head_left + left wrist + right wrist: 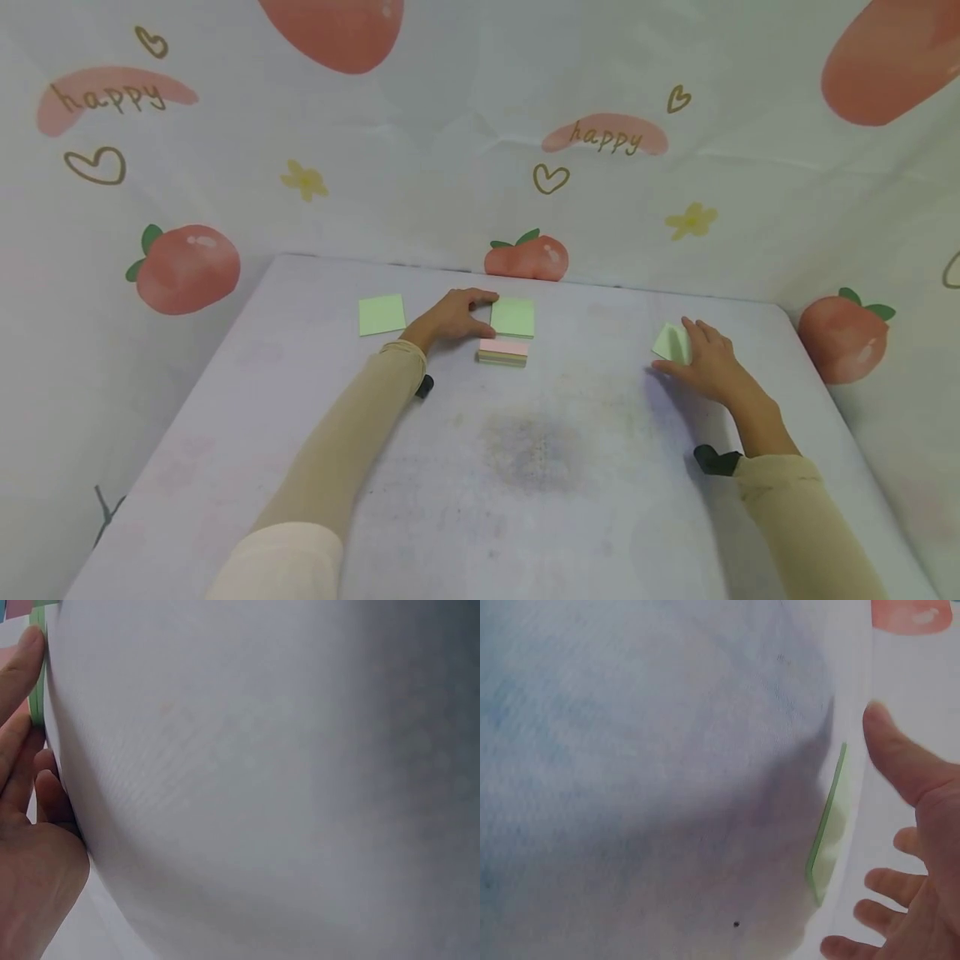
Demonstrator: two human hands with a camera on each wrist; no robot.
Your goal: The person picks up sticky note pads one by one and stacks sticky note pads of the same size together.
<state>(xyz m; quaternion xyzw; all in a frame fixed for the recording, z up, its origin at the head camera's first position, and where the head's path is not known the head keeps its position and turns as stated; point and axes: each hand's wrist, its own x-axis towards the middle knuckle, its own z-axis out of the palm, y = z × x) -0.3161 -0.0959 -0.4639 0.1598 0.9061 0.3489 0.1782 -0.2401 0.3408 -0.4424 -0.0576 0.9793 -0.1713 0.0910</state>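
Observation:
My left hand [453,315] is at the left side of a pale green sticky note pad [514,317], its thumb and index finger holding the two left corners. The left wrist view shows that pad's green edge [37,690] beside the thumb. Just nearer stands a small stack of sticky notes [503,352] with a pink top and yellowish and greenish layers below. Over on the right, my right hand [708,358] is spread above another green sticky note pad [672,343], partly covering it. In the right wrist view this pad [829,832] lies apart from the spread fingers.
A third green sticky note pad [382,315] lies left of my left wrist. The pale table [570,533] has a dark smudge near its middle. Behind it hangs a white cloth [450,142] printed with peaches, hearts and flowers.

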